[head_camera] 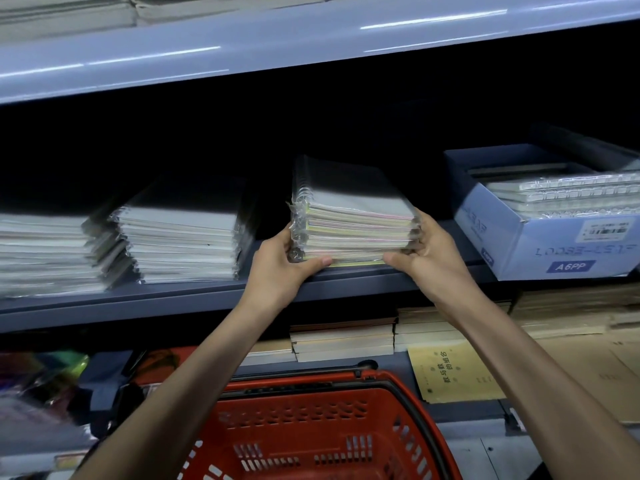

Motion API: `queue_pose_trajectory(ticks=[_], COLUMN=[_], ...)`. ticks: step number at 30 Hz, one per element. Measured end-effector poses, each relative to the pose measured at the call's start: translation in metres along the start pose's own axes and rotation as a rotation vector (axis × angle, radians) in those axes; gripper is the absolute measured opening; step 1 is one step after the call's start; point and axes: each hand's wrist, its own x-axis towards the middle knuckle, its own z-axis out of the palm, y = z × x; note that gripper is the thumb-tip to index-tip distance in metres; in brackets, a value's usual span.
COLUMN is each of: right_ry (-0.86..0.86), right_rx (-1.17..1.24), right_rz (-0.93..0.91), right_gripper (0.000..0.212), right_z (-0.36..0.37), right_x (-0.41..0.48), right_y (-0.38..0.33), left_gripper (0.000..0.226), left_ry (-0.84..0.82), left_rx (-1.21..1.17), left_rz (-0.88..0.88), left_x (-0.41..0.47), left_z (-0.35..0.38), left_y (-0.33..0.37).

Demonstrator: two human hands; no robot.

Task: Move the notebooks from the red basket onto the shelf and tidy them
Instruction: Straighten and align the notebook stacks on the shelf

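plastic-slick: with left hand (277, 271) and right hand (429, 258) clamped on both ends of the notebooks (353, 216), press inward evenly, square edges, align with neighbouring stack (180, 244) on shelf (173, 299).

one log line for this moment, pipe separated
phase: shelving | left hand: grips notebook stack, left end | right hand: grips right end | stack: at shelf front edge | red basket: below shelf

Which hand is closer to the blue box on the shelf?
Right. The right hand grips the end of the notebook stack nearest the blue box; the left hand grips its far end.
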Motion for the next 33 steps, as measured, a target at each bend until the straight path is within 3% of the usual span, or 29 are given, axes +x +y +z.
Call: queue_pose_trajectory(ticks=[6, 11, 17, 22, 27, 33], right_ry=[0.036, 0.009, 0.040, 0.047, 0.066, 0.135], right_rx=[-0.084, -0.070, -0.076, -0.094, -0.061, -0.003], right_rz=[-0.064, -0.061, -0.065, -0.055, -0.024, 0.000], right_gripper=[0.062, 0.068, 0.075, 0.083, 0.100, 0.107], right_z=[-0.002, -0.003, 0.000, -0.002, -0.001, 0.006], right_x=[0.005, 0.005, 0.005, 0.011, 0.016, 0.011], right_y=[0.007, 0.007, 0.011, 0.021, 0.028, 0.026], left_gripper=[0.058, 0.081, 0.054, 0.077, 0.073, 0.095], left_ry=[-0.011, -0.056, -0.021, -0.055, -0.036, 0.003], left_rx=[0.081, 0.171, 0.172, 0.164, 0.162, 0.021], left_rz=[0.038, 0.013, 0.020, 0.045, 0.050, -0.010], left_x=[0.002, 0.003, 0.006, -0.002, -0.002, 0.001], left_z=[-0.004, -0.010, -0.011, -0.010, -0.010, -0.012], left_y=[-0.003, -0.003, -0.006, -0.004, -0.006, -0.013])
